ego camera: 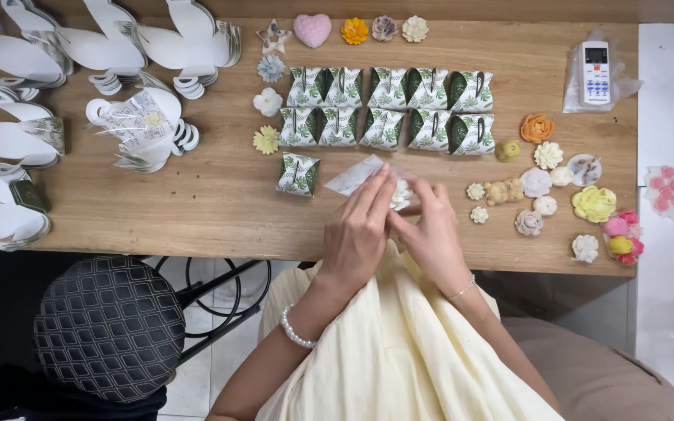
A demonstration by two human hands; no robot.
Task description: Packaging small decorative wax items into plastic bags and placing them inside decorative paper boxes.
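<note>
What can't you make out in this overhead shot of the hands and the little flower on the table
- White flower, head view: mostly hidden by the left hand and right hand; its full shape and the grip on it cannot be told.
- Clear wrapper: its near end lies under the left fingers.
- Remote control: buttons too small.
- Flat white box blanks: cut off by the left edge.

Home craft table [196, 195], rows of leaf-print gift boxes [390, 109], flower-shaped soaps [536, 183], flat box blanks [9, 140]
</note>
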